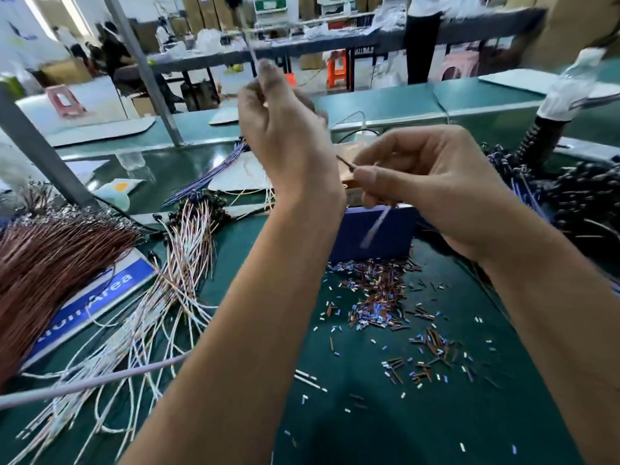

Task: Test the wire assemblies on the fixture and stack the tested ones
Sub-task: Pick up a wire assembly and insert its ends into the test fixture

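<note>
A thin, pale wire assembly is held up above the green bench mat; its length is blurred, one whitish strand showing below the right hand and another rising past the left fingertips. The right hand has its fingers curled, thumb and forefinger pinching the wire where a short brown stripped end pokes out to the left. The left hand is raised higher, its fingers bunched together and pinching the upper strand. Just behind and under the hands sits a blue box-shaped block, possibly the fixture, though its top is hidden. In front of it, small cut bits of insulation, brown, blue and white, lie scattered in a loose heap on the mat. To the left, a tangle of white and pinkish wires with dark ends fans across the mat, partly over a blue and white sign. At the far left lies a dense bundle of glossy reddish-brown wires, and at the far right a dark pile of black and blue wires.
</note>
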A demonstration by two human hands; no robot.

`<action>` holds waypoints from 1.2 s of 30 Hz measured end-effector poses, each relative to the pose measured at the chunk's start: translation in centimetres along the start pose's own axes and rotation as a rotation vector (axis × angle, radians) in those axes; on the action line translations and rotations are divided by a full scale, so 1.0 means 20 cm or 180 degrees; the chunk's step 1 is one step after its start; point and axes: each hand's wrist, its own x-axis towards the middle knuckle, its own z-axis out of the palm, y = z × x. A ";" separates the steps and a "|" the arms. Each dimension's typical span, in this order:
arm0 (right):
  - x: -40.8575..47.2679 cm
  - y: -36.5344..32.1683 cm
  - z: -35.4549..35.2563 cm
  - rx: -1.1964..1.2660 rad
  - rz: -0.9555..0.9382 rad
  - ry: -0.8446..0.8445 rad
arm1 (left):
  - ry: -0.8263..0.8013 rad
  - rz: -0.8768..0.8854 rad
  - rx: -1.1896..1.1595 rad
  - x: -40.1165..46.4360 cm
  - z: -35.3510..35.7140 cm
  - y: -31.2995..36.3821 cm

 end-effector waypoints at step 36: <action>-0.27 0.57 -0.08 -0.2033 -0.0223 0.0363 | -0.2330 0.0074 0.2455 -0.10 -0.75 -0.61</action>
